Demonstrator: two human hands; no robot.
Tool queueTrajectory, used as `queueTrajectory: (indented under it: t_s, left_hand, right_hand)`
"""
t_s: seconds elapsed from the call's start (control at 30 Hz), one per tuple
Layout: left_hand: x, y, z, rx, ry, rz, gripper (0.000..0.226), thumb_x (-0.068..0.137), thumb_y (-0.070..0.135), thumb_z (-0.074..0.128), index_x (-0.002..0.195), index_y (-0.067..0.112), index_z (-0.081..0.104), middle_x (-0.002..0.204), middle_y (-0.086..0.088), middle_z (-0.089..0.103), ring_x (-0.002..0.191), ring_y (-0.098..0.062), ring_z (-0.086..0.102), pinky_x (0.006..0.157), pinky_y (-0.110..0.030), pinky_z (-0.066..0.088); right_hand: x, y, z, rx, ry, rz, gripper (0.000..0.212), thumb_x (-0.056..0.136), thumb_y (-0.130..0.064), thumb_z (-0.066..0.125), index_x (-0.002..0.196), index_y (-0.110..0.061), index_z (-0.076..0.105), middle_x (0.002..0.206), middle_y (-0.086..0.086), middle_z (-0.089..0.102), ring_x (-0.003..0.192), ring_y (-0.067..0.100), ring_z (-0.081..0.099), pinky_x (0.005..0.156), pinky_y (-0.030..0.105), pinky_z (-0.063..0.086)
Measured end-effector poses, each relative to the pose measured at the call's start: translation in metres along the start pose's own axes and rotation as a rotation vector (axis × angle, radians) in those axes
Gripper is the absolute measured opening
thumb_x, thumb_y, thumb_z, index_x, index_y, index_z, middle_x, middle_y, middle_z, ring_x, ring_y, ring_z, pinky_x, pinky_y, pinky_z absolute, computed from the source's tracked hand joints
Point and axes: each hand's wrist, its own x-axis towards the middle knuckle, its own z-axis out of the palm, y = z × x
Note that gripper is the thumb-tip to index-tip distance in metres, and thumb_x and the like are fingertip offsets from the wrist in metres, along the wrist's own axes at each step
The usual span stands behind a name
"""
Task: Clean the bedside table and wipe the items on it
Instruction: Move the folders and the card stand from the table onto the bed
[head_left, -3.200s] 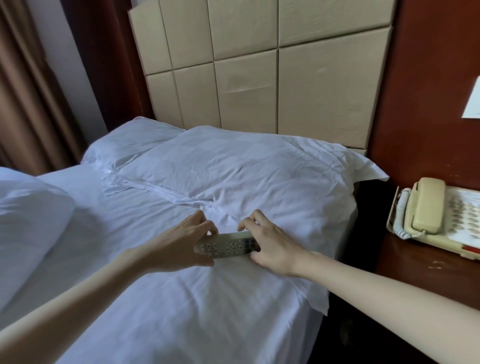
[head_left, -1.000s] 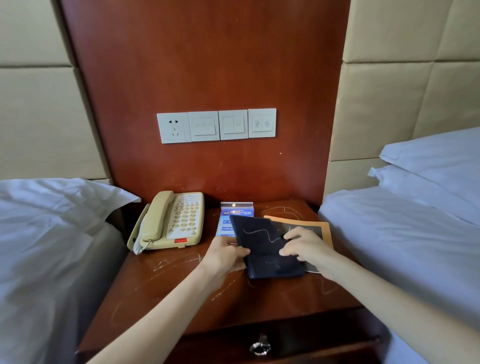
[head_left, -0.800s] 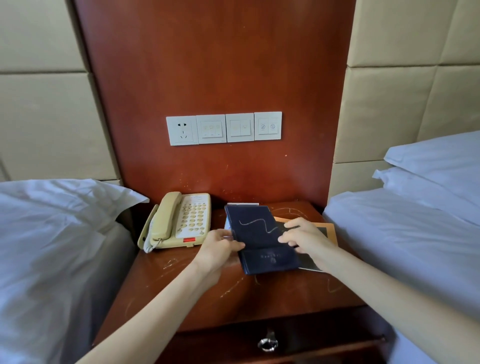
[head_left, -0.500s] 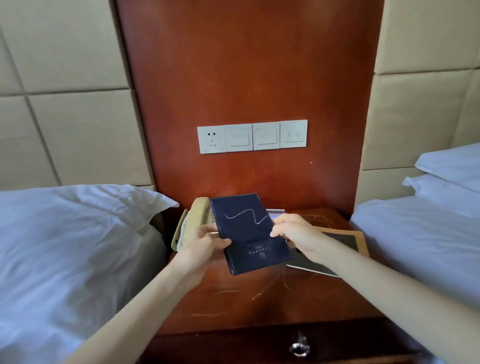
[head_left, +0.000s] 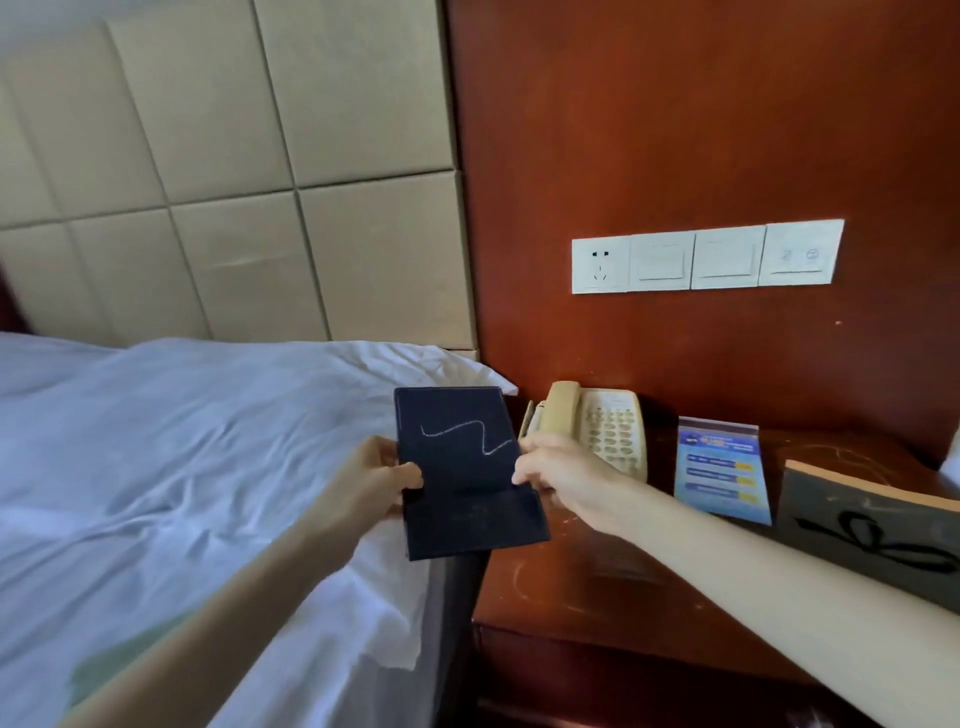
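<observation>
A dark blue folder (head_left: 462, 467) with a pale wavy line on its cover hangs in the air over the gap between the bed and the bedside table (head_left: 613, 587). My left hand (head_left: 371, 480) grips its left edge and my right hand (head_left: 563, 480) pinches its right edge. On the reddish wooden table stand a cream telephone (head_left: 597, 423), a blue upright info card (head_left: 719, 467) and a dark folder with an orange rim (head_left: 872, 530), partly hidden behind my right forearm.
A bed with white sheets and a pillow (head_left: 182, 467) fills the left half. A beige padded headboard (head_left: 234, 182) rises behind it. A white socket and switch strip (head_left: 706, 260) sits on the red wood wall panel. The table front shows a drawer edge (head_left: 597, 660).
Both hands lifted the dark blue folder off the bedside table and carried it left, toward the bed. The view swung left, so the table now lies at the right.
</observation>
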Motion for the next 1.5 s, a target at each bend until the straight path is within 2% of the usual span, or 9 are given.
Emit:
queueTrajectory:
  t_s: [0.27,0.53,0.73,0.9,1.07,1.17,1.23,1.3,1.5]
  left_hand:
    - [-0.028,-0.027,-0.094,0.204,0.194,-0.042,0.015,0.084,-0.004,0.052,0.088,0.01,0.056,0.078,-0.003,0.056,0.065,-0.014,0.06,0.054,-0.02,0.046]
    - [-0.054,-0.047,-0.168,0.292,0.303,-0.141,0.024,0.084,-0.005,0.048,0.087,0.012,0.064,0.07,-0.003,0.063,0.056,-0.01,0.061,0.051,-0.019,0.049]
    - [-0.059,-0.069,-0.191,0.352,0.303,-0.252,0.016,0.081,-0.005,0.049,0.082,-0.002,0.064,0.066,-0.007,0.059,0.052,-0.013,0.056,0.053,-0.021,0.047]
    - [-0.064,-0.079,-0.196,0.459,0.319,-0.285,0.019,0.075,-0.002,0.052,0.06,0.008,0.053,0.055,-0.001,0.049,0.056,-0.018,0.046,0.057,-0.026,0.034]
    - [-0.068,-0.081,-0.2,0.581,0.327,-0.287,0.008,0.074,0.008,0.059,0.075,0.0,0.061,0.073,-0.009,0.06,0.074,-0.027,0.057,0.067,-0.034,0.04]
    - [-0.065,-0.081,-0.199,0.627,0.372,-0.257,0.029,0.08,0.009,0.06,0.107,0.0,0.06,0.11,-0.012,0.058,0.096,-0.029,0.058,0.074,-0.032,0.047]
    - [-0.063,-0.076,-0.194,0.657,0.396,-0.193,0.036,0.081,0.011,0.059,0.116,0.002,0.056,0.123,-0.013,0.053,0.106,-0.029,0.056,0.088,-0.038,0.048]
    - [-0.061,-0.068,-0.184,0.658,0.412,-0.122,0.042,0.083,0.01,0.058,0.124,0.004,0.054,0.126,-0.014,0.052,0.111,-0.03,0.055,0.094,-0.043,0.047]
    - [-0.045,-0.044,-0.136,0.666,0.363,0.102,0.033,0.089,0.011,0.056,0.122,0.014,0.056,0.126,-0.002,0.054,0.109,-0.014,0.054,0.077,-0.023,0.041]
  right_hand:
    - [0.014,-0.024,0.095,-0.014,-0.152,-0.13,0.014,0.079,0.004,0.053,0.085,-0.007,0.057,0.069,0.002,0.056,0.054,0.008,0.055,0.045,0.018,0.041]
    - [0.019,-0.028,0.176,-0.072,-0.409,-0.194,0.02,0.08,0.008,0.048,0.09,-0.008,0.056,0.08,0.011,0.052,0.067,0.02,0.052,0.054,0.026,0.044]
    - [0.022,-0.02,0.209,-0.185,-0.402,-0.148,0.017,0.075,-0.001,0.054,0.084,-0.014,0.049,0.079,0.009,0.046,0.073,0.023,0.043,0.066,0.037,0.033]
    - [0.019,-0.023,0.218,-0.171,-0.395,-0.143,0.022,0.073,-0.004,0.056,0.069,-0.015,0.037,0.075,0.007,0.033,0.073,0.024,0.031,0.067,0.037,0.024]
    - [0.015,-0.026,0.217,-0.187,-0.402,-0.142,0.043,0.076,-0.002,0.056,0.056,-0.022,0.023,0.061,0.002,0.021,0.061,0.019,0.025,0.056,0.032,0.023]
    - [0.014,-0.023,0.211,-0.187,-0.413,-0.109,0.033,0.08,-0.002,0.054,0.055,-0.017,0.04,0.061,0.006,0.028,0.06,0.017,0.028,0.057,0.025,0.03]
    - [0.012,-0.021,0.207,-0.183,-0.387,-0.11,0.021,0.082,-0.003,0.055,0.096,0.011,0.063,0.073,0.026,0.054,0.068,0.026,0.046,0.067,0.031,0.043]
    - [0.012,-0.021,0.2,-0.204,-0.378,-0.138,0.05,0.083,-0.004,0.055,0.126,0.018,0.038,0.108,0.037,0.059,0.09,0.039,0.061,0.082,0.041,0.051]
    - [0.004,-0.019,0.16,-0.203,-0.297,-0.154,0.034,0.087,-0.009,0.058,0.12,-0.004,0.056,0.098,0.007,0.059,0.086,0.014,0.057,0.08,0.028,0.051]
